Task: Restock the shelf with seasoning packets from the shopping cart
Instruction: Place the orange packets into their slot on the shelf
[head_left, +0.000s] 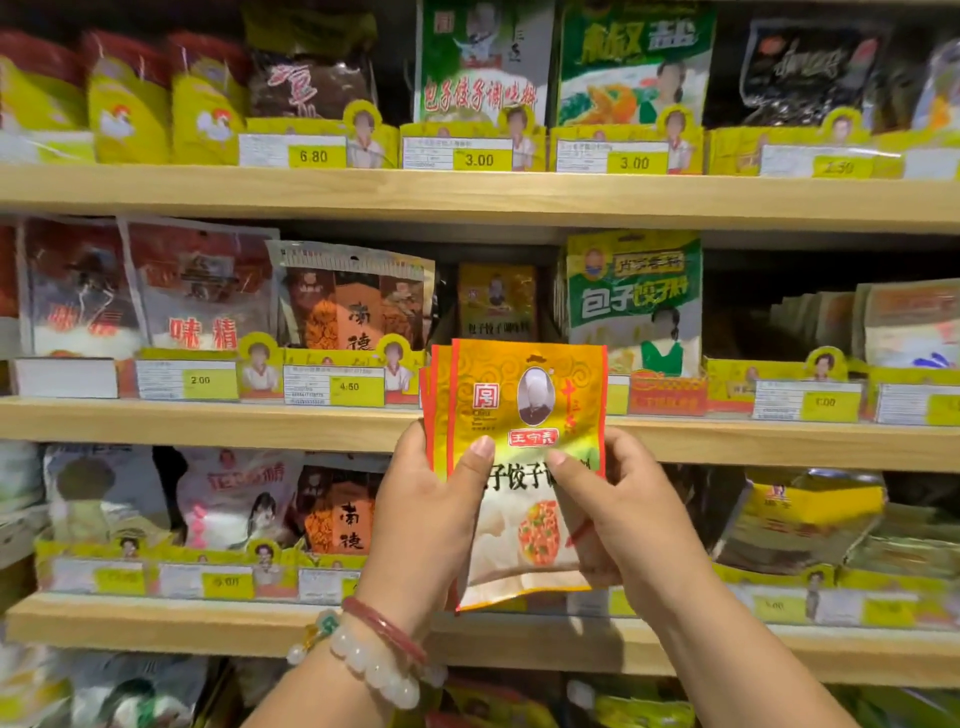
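A small stack of yellow-and-orange seasoning packets (524, 410) with red edges is held upright in front of the middle shelf (311, 421). My left hand (426, 514) grips the stack's left side, thumb on the front. My right hand (618, 509) grips its right side, thumb pressed on the front too. Behind the stack, deep in a half-empty slot of that shelf, stands a matching yellow packet (497, 301). The shopping cart is out of view.
Wooden shelves hold rows of packets behind yellow price-tag holders. A green-and-white packet (634, 301) stands right of the slot, a brown-orange one (358, 299) left of it. The upper shelf (467, 192) and lower shelf (156, 618) are stocked as well.
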